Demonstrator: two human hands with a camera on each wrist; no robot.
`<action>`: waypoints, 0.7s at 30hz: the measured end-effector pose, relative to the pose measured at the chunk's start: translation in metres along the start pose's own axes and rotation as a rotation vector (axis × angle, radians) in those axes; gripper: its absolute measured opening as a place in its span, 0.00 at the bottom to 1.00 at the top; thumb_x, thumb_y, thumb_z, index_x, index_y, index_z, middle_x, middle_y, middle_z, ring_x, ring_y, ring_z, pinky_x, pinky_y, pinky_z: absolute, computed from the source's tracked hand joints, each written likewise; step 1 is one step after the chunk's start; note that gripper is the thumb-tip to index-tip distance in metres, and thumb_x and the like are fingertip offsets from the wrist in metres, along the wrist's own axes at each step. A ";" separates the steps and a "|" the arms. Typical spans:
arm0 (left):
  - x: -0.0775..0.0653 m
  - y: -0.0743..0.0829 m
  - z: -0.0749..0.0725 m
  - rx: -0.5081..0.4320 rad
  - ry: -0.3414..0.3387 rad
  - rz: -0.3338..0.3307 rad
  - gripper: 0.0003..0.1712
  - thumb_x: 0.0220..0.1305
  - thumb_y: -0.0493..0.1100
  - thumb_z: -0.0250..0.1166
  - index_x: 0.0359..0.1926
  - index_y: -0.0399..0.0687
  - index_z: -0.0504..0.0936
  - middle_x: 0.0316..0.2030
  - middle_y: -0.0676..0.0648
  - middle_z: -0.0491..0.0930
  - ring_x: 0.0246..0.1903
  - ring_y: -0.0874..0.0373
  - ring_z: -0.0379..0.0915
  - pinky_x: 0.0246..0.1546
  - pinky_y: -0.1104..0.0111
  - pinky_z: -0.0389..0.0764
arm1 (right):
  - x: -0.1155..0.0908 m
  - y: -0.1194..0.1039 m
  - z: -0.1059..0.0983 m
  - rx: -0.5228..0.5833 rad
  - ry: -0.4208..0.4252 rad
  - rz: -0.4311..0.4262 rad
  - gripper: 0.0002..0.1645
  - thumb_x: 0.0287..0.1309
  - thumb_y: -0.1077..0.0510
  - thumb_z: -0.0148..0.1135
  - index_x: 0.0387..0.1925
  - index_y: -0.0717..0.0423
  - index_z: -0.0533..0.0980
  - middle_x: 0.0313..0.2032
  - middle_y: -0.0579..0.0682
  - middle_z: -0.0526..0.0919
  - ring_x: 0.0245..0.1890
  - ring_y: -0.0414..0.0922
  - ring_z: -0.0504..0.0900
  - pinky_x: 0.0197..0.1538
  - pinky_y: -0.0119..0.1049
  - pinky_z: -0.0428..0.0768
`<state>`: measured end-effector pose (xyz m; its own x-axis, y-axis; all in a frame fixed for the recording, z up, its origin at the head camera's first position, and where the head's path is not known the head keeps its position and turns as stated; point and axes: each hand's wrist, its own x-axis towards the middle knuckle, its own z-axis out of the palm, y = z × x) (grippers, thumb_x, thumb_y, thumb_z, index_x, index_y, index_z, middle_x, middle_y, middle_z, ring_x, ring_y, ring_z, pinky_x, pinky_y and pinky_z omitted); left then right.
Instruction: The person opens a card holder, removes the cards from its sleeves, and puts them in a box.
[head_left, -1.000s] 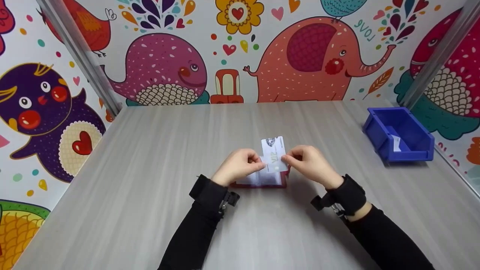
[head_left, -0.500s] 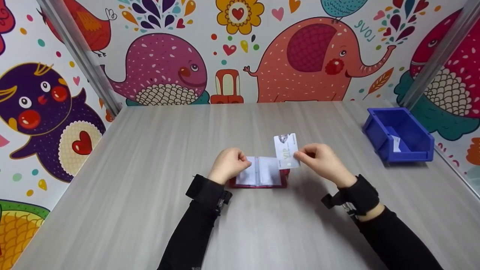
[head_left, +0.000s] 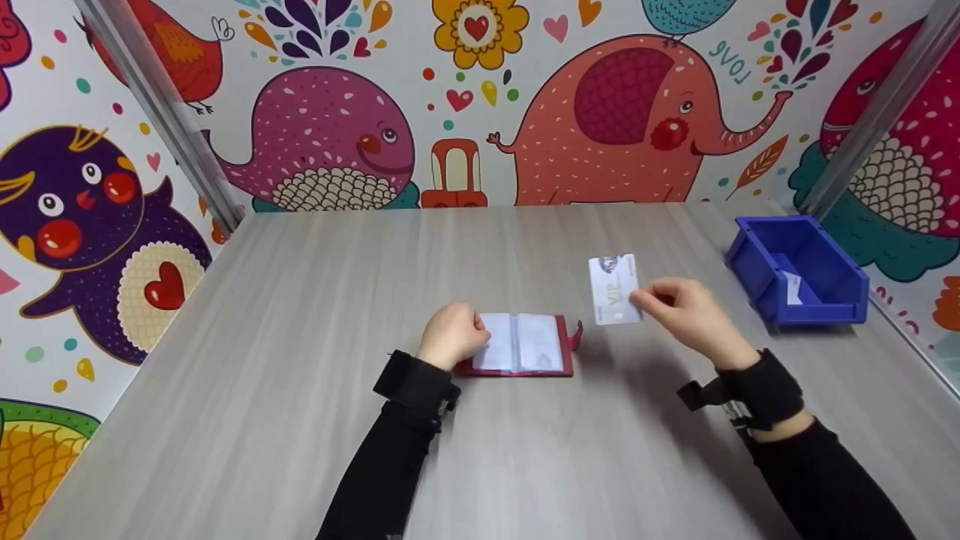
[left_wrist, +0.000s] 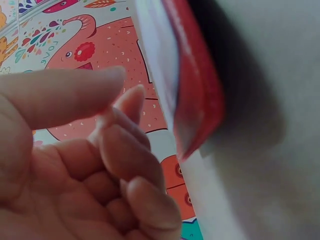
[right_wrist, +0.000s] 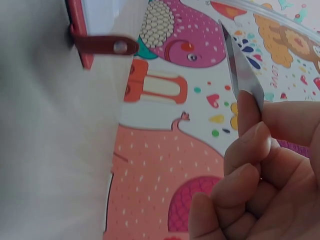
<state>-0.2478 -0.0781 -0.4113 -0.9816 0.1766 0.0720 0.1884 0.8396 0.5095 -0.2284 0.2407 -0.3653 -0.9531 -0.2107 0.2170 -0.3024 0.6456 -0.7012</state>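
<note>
Up beside the red book point(head_left: 538, 345), my right hand point(head_left: 690, 315) pinches the white card point(head_left: 613, 289) by its long edge, a good spot because it looks light, stiff and slippery, while my loosely curled left hand point(head_left: 453, 334) holds nothing.

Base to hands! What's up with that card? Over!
Right grip: pinching card, off the table. Left grip: empty, by open wallet. Nothing seen blocking card.

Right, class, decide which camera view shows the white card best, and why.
The head view: the white card faces it, VIP print showing. The right wrist view catches it at a steep slant; the left wrist view lacks it.
</note>
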 end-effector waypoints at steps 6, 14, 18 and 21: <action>0.000 0.000 0.003 0.048 -0.016 -0.026 0.11 0.50 0.34 0.65 0.15 0.45 0.77 0.18 0.51 0.73 0.23 0.53 0.70 0.31 0.62 0.74 | -0.003 0.013 -0.023 -0.052 0.021 0.060 0.19 0.68 0.51 0.60 0.39 0.66 0.82 0.32 0.53 0.81 0.27 0.41 0.70 0.28 0.32 0.66; 0.000 -0.001 0.007 0.067 -0.017 -0.048 0.12 0.47 0.31 0.62 0.14 0.47 0.73 0.19 0.51 0.71 0.23 0.54 0.67 0.29 0.61 0.73 | -0.003 0.036 -0.051 -0.093 0.083 0.113 0.23 0.69 0.48 0.59 0.40 0.67 0.81 0.33 0.54 0.81 0.27 0.41 0.69 0.28 0.32 0.67; 0.000 -0.001 0.008 0.080 -0.024 -0.066 0.11 0.48 0.31 0.62 0.16 0.47 0.73 0.21 0.49 0.73 0.25 0.52 0.68 0.31 0.60 0.75 | -0.004 0.047 -0.063 -0.085 0.095 0.158 0.24 0.70 0.46 0.57 0.40 0.66 0.80 0.32 0.53 0.78 0.23 0.41 0.65 0.23 0.34 0.63; 0.001 0.000 0.008 0.084 -0.043 -0.085 0.10 0.49 0.31 0.62 0.17 0.47 0.74 0.23 0.49 0.74 0.26 0.52 0.69 0.33 0.59 0.75 | -0.005 0.054 -0.073 -0.073 0.089 0.204 0.26 0.70 0.42 0.56 0.41 0.64 0.79 0.31 0.51 0.76 0.19 0.42 0.64 0.19 0.35 0.61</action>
<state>-0.2483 -0.0735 -0.4181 -0.9924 0.1229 -0.0063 0.1077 0.8925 0.4380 -0.2403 0.3301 -0.3544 -0.9905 -0.0070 0.1372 -0.1001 0.7206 -0.6861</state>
